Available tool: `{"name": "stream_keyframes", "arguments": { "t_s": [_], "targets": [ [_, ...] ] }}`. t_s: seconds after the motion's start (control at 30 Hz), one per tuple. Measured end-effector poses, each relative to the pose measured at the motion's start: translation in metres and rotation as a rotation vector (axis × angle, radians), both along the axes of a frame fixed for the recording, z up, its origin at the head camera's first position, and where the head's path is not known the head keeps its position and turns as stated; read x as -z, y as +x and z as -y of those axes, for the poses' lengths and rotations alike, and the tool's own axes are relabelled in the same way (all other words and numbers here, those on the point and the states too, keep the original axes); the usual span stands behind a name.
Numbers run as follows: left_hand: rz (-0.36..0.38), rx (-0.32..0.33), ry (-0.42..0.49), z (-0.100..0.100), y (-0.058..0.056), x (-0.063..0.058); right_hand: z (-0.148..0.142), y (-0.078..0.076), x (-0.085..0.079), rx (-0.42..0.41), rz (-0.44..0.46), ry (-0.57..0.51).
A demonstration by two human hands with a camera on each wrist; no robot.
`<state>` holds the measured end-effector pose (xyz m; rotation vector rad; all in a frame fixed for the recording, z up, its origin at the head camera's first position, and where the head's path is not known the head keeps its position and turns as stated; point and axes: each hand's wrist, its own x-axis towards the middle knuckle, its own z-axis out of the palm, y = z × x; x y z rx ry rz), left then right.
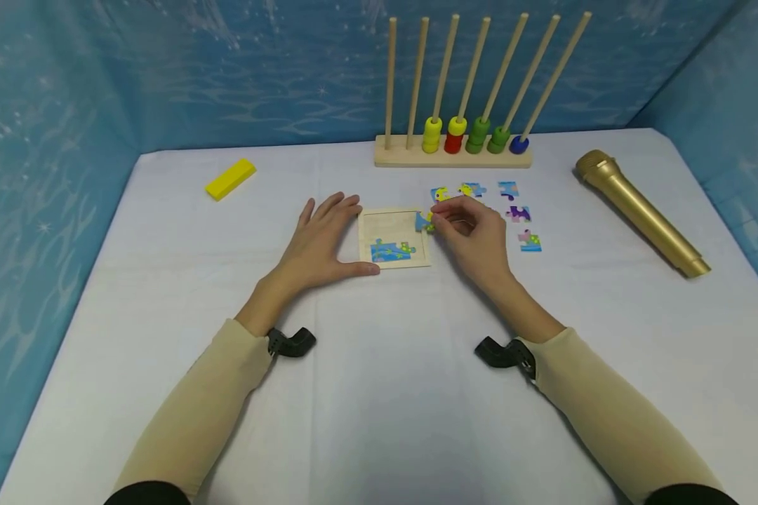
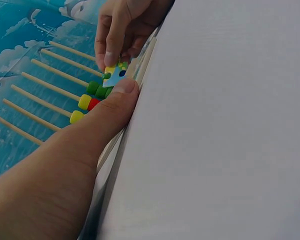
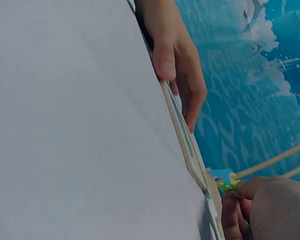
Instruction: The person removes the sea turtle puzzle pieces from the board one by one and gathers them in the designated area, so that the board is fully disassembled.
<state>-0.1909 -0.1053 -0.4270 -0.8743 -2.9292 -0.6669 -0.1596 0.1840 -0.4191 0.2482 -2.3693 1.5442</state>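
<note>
A square wooden puzzle tray [image 1: 406, 265] lies on the table, with joined blue jigsaw pieces [image 1: 388, 252] along its lower left. My left hand [image 1: 318, 245] spreads its straight fingers at the tray's left side, the thumb at its lower left corner. Between thumb and fingertips, my right hand [image 1: 474, 235] pinches a blue, yellow and green jigsaw piece [image 1: 421, 222] over the tray's right edge. In the left wrist view this jigsaw piece [image 2: 110, 80] is tilted up, beyond the left thumb. The right wrist view shows it [image 3: 221, 175] at the right fingertips.
Several loose jigsaw pieces [image 1: 518, 214] lie beyond and to the right of my right hand. Behind them stands a wooden peg rack [image 1: 451, 160] with coloured beads. A gold microphone [image 1: 644, 214] lies at the right, a yellow block [image 1: 230, 179] at the back left.
</note>
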Motion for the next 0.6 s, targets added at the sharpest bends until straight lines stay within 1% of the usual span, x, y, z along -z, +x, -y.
{"name": "stream_keyframes", "arguments": {
  "t_s": [0.13,0.27,0.4,0.6],
  "targets": [
    [0.009,-0.002,0.001,-0.001,0.001,-0.001,-0.016,0.000,0.000,0.086,-0.030,0.093],
    [0.018,-0.008,-0.001,-0.001,0.002,-0.002,-0.024,-0.002,0.001,0.133,-0.056,0.151],
    [0.017,-0.009,-0.004,-0.001,0.003,-0.002,-0.026,-0.003,0.002,0.159,-0.062,0.196],
    [0.012,-0.010,-0.004,-0.002,0.003,-0.001,-0.026,-0.004,0.003,0.166,-0.071,0.211]
  ]
}}
